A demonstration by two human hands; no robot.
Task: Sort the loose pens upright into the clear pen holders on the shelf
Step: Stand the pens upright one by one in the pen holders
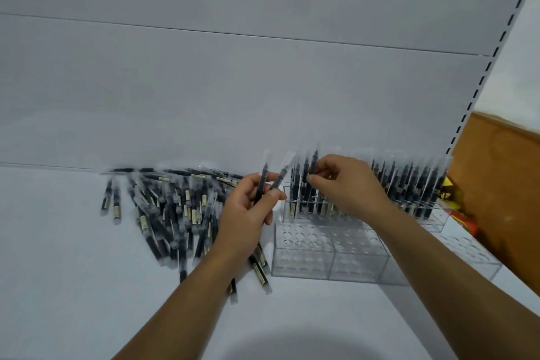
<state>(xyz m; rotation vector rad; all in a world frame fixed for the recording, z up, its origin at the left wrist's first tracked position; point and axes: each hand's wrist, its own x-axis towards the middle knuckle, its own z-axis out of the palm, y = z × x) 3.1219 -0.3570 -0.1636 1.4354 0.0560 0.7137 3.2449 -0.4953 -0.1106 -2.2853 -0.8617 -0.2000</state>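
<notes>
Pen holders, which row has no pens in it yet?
The front row: every hole in it is empty. The back row behind it already holds upright pens.

A white back panel (263, 82) rises behind; a slotted upright (493, 51) edges it at right, beside a brown board (502, 184) and red-and-yellow packets (463, 221) (blurred, contents unreadable).

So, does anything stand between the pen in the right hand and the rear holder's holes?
Nothing visible does. The right hand pinches the pen upright at the rear holder, close among standing pens; its hole is hidden.
</notes>
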